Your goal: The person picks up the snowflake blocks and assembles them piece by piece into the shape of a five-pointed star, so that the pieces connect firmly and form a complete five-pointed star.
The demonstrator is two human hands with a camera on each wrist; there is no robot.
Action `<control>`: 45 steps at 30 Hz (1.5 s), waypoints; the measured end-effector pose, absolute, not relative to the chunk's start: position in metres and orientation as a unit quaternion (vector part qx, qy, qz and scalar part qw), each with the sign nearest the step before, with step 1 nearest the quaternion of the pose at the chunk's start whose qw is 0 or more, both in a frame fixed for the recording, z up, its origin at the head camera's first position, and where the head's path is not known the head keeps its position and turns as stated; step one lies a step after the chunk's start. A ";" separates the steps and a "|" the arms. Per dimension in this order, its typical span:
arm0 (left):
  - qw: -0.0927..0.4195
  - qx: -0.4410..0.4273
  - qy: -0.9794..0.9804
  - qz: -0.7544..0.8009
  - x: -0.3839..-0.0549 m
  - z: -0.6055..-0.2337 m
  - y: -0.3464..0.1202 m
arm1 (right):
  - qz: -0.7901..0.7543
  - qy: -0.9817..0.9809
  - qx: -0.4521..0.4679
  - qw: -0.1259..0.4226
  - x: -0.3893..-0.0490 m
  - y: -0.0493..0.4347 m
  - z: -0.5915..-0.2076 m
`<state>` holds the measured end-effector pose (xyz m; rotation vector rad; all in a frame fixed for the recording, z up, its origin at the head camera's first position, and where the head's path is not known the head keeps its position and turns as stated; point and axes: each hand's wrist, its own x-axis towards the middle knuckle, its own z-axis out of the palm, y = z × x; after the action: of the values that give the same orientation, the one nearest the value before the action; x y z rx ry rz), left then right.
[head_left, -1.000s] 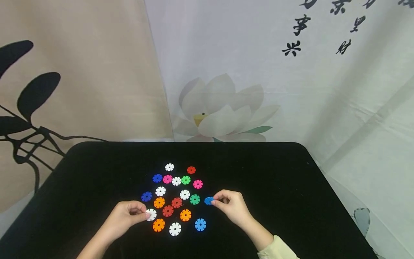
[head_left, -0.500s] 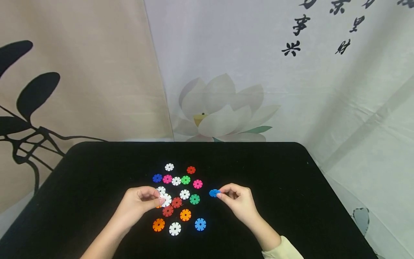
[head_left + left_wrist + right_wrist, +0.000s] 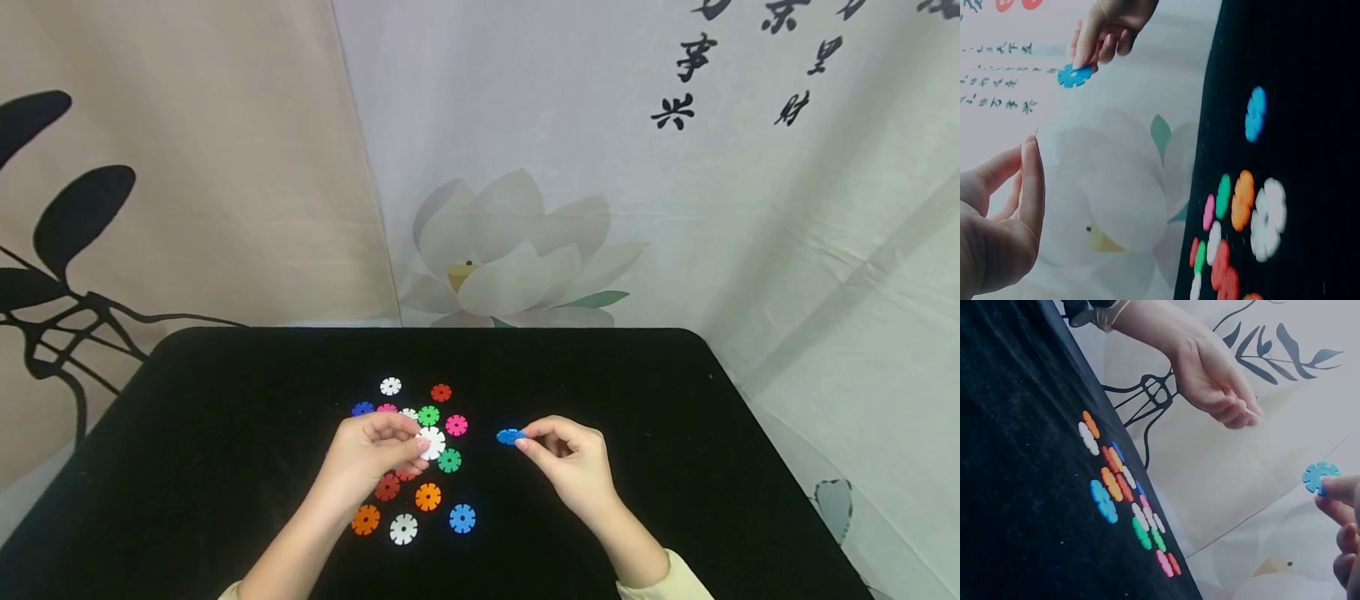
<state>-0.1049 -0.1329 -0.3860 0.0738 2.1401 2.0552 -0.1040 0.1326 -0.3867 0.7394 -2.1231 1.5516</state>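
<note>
My left hand (image 3: 375, 457) pinches a white notched disc (image 3: 432, 443) between thumb and fingers, above the scattered discs. In the right wrist view that white disc shows edge-on as a thin line at the fingertips. Opposite it, my right hand (image 3: 572, 463) pinches a blue notched disc (image 3: 511, 437) by its edge; this disc (image 3: 1320, 478) also appears in the right wrist view. Both are raised over the black table, facing each other with a gap between. The left hand and forearm hide several of the discs below.
Several loose discs lie on the black table (image 3: 660, 500), among them a light blue one (image 3: 462, 518), a white one (image 3: 403, 529), an orange one (image 3: 428, 497) and a pink one (image 3: 457, 425). A printed curtain (image 3: 525, 100) hangs behind the table.
The left hand has lifted the white disc from the left of the group and carried it right and up. The right hand has lifted the blue disc and moved slightly right.
</note>
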 end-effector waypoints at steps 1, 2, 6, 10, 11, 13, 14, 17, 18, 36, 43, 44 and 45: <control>0.089 0.024 0.717 0.691 -0.105 -0.385 -0.130 | 0.557 -0.759 0.265 0.205 -0.103 0.133 -0.385; 0.092 0.023 0.714 0.693 -0.106 -0.385 -0.127 | 0.559 -0.758 0.266 0.206 -0.103 0.133 -0.384; 0.103 0.026 0.704 0.702 -0.106 -0.384 -0.118 | 0.565 -0.747 0.277 0.213 -0.101 0.133 -0.381; 0.114 0.040 0.693 0.711 -0.106 -0.384 -0.110 | 0.571 -0.736 0.291 0.219 -0.099 0.133 -0.380; 0.115 0.045 0.692 0.711 -0.106 -0.384 -0.108 | 0.572 -0.734 0.292 0.220 -0.099 0.132 -0.380; 0.118 0.053 0.690 0.712 -0.104 -0.385 -0.103 | 0.573 -0.732 0.295 0.222 -0.098 0.132 -0.380; 0.119 0.056 0.688 0.713 -0.104 -0.385 -0.102 | 0.573 -0.731 0.297 0.223 -0.097 0.131 -0.380; 0.124 0.066 0.684 0.716 -0.102 -0.386 -0.098 | 0.573 -0.730 0.300 0.222 -0.097 0.130 -0.380; 0.126 0.067 0.683 0.717 -0.102 -0.387 -0.097 | 0.572 -0.730 0.301 0.222 -0.097 0.130 -0.380; 0.144 0.061 0.671 0.725 -0.102 -0.396 -0.090 | 0.560 -0.727 0.334 0.217 -0.095 0.127 -0.381; 0.135 0.063 0.675 0.723 -0.101 -0.396 -0.090 | 0.557 -0.728 0.341 0.209 -0.095 0.127 -0.381; 0.136 0.063 0.673 0.724 -0.101 -0.397 -0.090 | 0.555 -0.729 0.340 0.209 -0.095 0.127 -0.380; 0.138 0.064 0.672 0.725 -0.101 -0.397 -0.089 | 0.554 -0.731 0.340 0.210 -0.095 0.127 -0.380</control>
<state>-0.1009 -0.0894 -0.3968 0.1860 1.9436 2.0975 -0.0946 0.1272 -0.3800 0.9447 -2.0318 1.5402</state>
